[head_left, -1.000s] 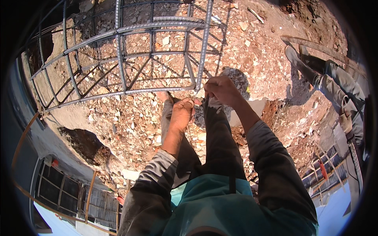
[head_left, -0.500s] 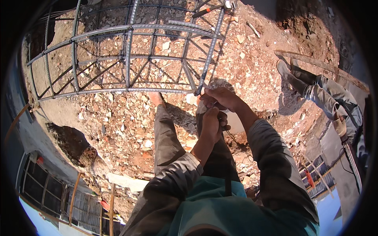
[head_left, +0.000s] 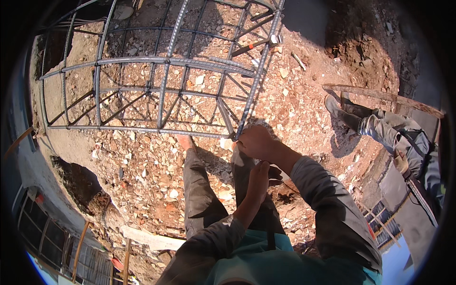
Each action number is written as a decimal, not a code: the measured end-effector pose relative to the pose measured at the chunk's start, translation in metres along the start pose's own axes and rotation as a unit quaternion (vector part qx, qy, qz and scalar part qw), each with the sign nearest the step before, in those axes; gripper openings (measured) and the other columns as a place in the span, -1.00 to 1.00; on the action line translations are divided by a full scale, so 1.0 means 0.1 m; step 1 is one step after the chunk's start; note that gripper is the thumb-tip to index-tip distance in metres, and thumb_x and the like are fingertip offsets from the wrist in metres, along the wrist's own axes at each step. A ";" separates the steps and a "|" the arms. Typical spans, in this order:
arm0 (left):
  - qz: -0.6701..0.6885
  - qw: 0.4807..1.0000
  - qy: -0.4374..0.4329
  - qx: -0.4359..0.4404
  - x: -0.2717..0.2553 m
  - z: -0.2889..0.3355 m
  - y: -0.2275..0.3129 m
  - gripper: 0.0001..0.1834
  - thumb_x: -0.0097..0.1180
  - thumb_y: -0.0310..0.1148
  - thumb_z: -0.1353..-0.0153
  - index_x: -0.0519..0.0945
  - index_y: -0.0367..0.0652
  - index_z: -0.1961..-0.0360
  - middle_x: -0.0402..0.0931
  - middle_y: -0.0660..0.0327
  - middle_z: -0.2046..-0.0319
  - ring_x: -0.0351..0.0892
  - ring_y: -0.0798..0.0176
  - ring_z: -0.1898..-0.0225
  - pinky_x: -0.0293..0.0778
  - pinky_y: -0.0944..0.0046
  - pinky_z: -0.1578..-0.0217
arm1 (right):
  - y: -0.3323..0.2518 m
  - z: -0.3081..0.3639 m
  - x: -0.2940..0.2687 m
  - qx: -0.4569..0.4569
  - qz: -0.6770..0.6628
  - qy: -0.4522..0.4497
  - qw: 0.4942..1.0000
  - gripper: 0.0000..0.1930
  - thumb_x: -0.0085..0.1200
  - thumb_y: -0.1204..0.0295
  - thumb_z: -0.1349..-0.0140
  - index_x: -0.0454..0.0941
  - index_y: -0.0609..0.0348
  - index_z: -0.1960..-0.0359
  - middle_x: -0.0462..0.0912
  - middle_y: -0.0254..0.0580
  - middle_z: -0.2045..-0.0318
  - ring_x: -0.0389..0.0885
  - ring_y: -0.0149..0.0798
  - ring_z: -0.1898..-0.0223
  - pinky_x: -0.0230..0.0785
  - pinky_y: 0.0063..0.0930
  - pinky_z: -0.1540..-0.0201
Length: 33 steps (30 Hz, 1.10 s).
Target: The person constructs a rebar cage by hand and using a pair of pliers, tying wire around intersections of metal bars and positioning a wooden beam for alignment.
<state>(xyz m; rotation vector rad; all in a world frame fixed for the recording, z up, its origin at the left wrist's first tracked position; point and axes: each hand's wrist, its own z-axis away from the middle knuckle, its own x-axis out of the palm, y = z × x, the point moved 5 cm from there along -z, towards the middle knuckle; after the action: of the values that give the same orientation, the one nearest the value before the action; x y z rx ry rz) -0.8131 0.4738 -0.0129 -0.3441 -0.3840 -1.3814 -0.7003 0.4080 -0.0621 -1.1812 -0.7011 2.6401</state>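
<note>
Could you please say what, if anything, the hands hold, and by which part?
I cannot tell: the left hand may grip a wire, part unclear; the right hand, at the cage corner, hides any hold.

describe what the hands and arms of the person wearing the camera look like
The left hand and right hand show no gloves. The left sleeve and right sleeve are long, loose, creased grey cloth, paler in sun and nearly black in shade, ending before the wrists.

1 steel rebar cage (head_left: 167, 61), 1 hammer (head_left: 251, 46), 1 co-worker (head_left: 403, 135), 1 wooden beam (head_left: 384, 95)
</note>
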 end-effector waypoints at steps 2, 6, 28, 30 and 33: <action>-0.015 1.000 -0.004 0.002 -0.04 0.04 0.04 -0.58 -0.27 -0.14 -0.41 0.43 -0.26 -0.02 0.57 0.14 0.34 0.56 0.29 0.42 0.55 0.27 0.43 | 0.28 0.04 -0.24 0.057 -0.153 -0.002 0.987 -0.68 0.12 0.19 -0.17 0.63 0.21 0.53 0.60 -0.13 0.61 0.59 -0.18 0.53 0.39 -0.32 0.43; -0.014 1.000 0.020 0.003 -0.48 -0.03 -0.15 -0.54 -0.28 -0.09 -0.42 0.42 -0.24 -0.05 0.59 0.12 0.27 0.58 0.26 0.36 0.57 0.25 0.38 | 1.48 0.02 -1.06 0.228 -0.169 0.397 0.873 -0.52 0.19 0.33 -0.14 0.44 0.31 -0.06 0.56 -0.04 0.15 0.51 -0.29 0.29 0.40 -0.42 0.17; -0.315 0.702 0.163 0.618 0.09 1.25 1.72 -0.60 -0.01 -0.44 -0.17 0.45 -0.34 -0.04 0.44 -0.02 0.03 0.47 0.11 0.11 0.38 0.18 0.03 | -0.26 1.68 -2.33 0.027 -0.304 0.485 0.819 -0.76 -0.10 0.39 -0.38 0.43 0.37 0.13 0.50 -0.18 0.27 0.32 -0.59 0.54 0.18 -0.70 0.52; -0.332 0.684 0.118 0.639 0.14 1.32 1.65 -0.52 0.03 -0.34 -0.14 0.44 -0.35 -0.09 0.45 -0.08 0.00 0.43 -0.05 0.02 0.30 0.09 -0.07 | -0.53 1.81 -2.00 0.109 -0.443 0.323 0.829 -0.77 -0.04 0.38 -0.33 0.45 0.36 0.18 0.47 -0.23 0.32 0.35 -0.56 0.52 0.21 -0.66 0.47; -0.504 0.754 0.076 0.414 -0.15 1.15 1.27 -0.51 0.03 -0.36 -0.13 0.43 -0.35 -0.10 0.44 -0.09 -0.02 0.41 -0.08 -0.03 0.29 0.11 -0.09 | -0.55 1.87 -1.42 0.243 -0.481 0.200 0.818 -0.86 -0.05 0.42 -0.32 0.47 0.25 0.24 0.39 -0.43 0.58 0.31 -0.60 0.55 0.17 -0.64 0.50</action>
<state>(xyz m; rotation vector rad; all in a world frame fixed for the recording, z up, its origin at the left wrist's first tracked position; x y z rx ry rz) -0.6968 0.5592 0.0806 0.8522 -1.0924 -2.0709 -0.7452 0.3439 0.1660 -0.8390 -0.3458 1.5120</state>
